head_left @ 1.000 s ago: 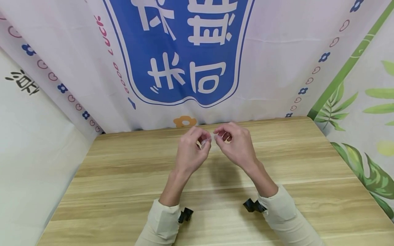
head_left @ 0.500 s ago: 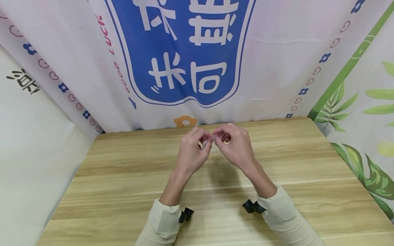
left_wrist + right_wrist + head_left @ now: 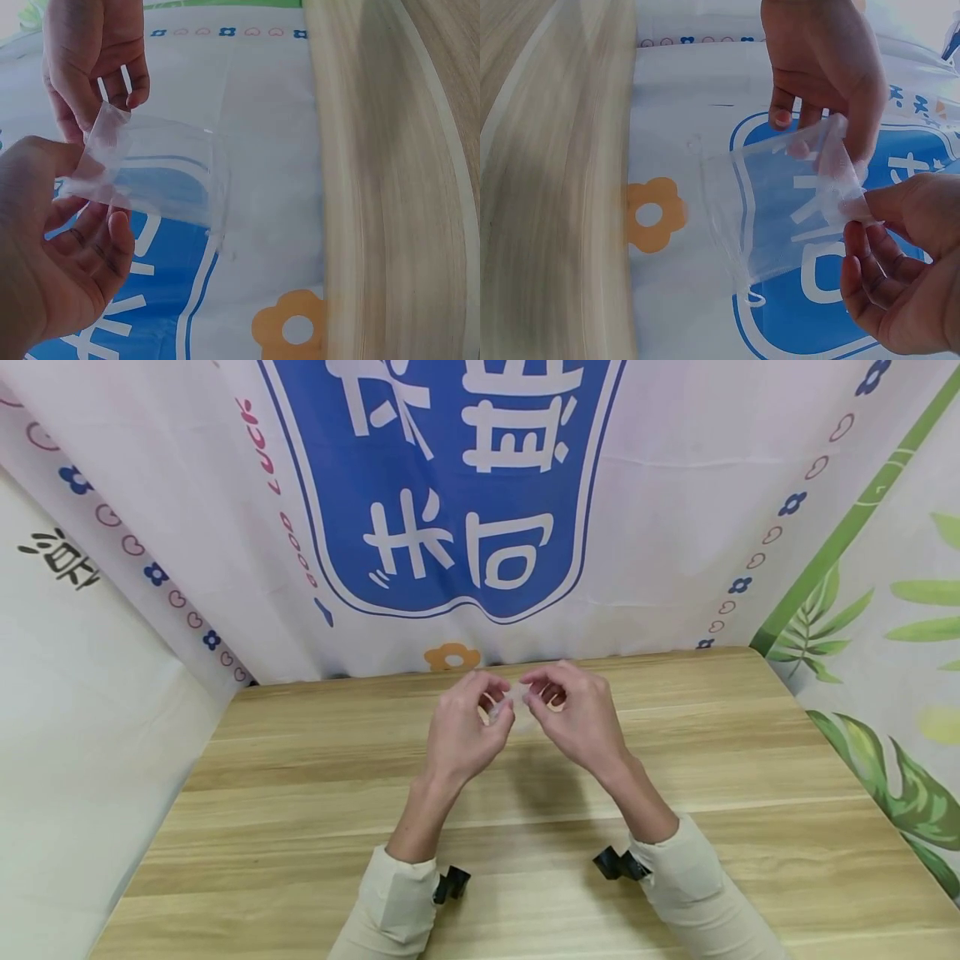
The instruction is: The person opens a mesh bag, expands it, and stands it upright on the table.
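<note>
Between both hands hangs a small see-through white pouch (image 3: 780, 202), with a thin cord loop (image 3: 754, 298) at a lower corner in the right wrist view. My left hand (image 3: 467, 722) pinches one top corner between thumb and fingers. The other top corner is pinched by my right hand (image 3: 577, 714), level with the left and a short gap apart. In the left wrist view the pouch (image 3: 161, 169) looks flat, and the printed cloth shows through it. From the head view it is barely visible, held above the table's far part.
The wood-grain table (image 3: 300, 827) lies under the hands. A printed cloth (image 3: 675, 527) with a blue panel hangs along its far edge. White cloth (image 3: 82, 710) closes the left side and leaf-patterned cloth (image 3: 915, 693) the right. Black wrist cameras (image 3: 453, 884) sit at both sleeves.
The hands came together until the fingertips met half a second ago, and now stand slightly apart again. The pouch stays in their grip, and the forearms have hardly moved.
</note>
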Motion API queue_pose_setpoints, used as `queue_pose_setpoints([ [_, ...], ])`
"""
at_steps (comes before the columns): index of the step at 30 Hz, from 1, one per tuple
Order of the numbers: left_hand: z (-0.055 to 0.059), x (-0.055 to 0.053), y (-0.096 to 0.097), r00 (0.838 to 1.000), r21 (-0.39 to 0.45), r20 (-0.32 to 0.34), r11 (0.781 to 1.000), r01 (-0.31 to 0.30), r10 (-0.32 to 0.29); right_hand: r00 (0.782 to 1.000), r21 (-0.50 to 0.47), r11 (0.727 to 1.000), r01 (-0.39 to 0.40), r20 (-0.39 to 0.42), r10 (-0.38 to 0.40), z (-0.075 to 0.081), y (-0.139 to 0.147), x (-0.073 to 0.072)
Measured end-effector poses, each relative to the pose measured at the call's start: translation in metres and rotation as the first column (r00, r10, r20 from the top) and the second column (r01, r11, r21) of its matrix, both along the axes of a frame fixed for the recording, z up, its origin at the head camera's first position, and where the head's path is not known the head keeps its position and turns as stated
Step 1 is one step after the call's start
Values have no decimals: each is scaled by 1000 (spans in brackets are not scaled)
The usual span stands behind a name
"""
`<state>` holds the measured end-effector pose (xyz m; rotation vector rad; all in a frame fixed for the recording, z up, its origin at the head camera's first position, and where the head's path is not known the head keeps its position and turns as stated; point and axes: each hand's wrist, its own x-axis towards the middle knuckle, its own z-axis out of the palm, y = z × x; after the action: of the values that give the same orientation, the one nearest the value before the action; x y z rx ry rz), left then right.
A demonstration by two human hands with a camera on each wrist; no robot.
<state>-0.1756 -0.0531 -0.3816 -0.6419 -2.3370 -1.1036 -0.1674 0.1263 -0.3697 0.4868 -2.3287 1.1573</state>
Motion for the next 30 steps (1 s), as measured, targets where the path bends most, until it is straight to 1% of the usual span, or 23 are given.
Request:
queue_pose_setpoints([
  [4, 0, -1, -2, 999, 20, 2, 999, -41, 41, 1000, -19, 1000, 11, -19, -12, 1, 2, 0],
  [6, 1, -1, -2, 999, 32, -3, 998, -50, 51, 1000, -27, 1000, 12, -26, -13, 2, 3, 0],
  [8, 1, -1, -2, 999, 36, -12, 999, -41, 41, 1000, -23, 1000, 6, -24, -6, 1, 3, 0],
  [12, 1, 0, -2, 999, 17, -38, 1000, 5, -4, 1000, -5, 1000, -6, -22, 6, 1, 3, 0],
  [15, 1, 0, -1, 999, 16, -49, 1000, 23, -22, 1000, 6, 1000, -6, -21, 6, 0, 3, 0],
  [18, 0, 0, -1, 998, 39, -62, 999, 15, -13, 1000, 22, 1000, -5, 12, 5, 0, 3, 0],
  [21, 0, 0, -1, 996, 71, -84, 997, -8, 14, 997, 42, 999, -10, 72, 7, 0, 3, 0],
  [24, 0, -1, -2, 992, 91, -119, 995, -33, 44, 993, 36, 999, -24, 119, 19, 0, 3, -1],
  [27, 0, -1, -2, 986, 94, -153, 994, -55, 69, 991, 6, 1000, -29, 133, 28, 0, 3, -1],
  [30, 0, -1, -1, 983, 91, -165, 994, -63, 78, 990, -26, 999, -27, 137, 30, 0, 3, -1],
])
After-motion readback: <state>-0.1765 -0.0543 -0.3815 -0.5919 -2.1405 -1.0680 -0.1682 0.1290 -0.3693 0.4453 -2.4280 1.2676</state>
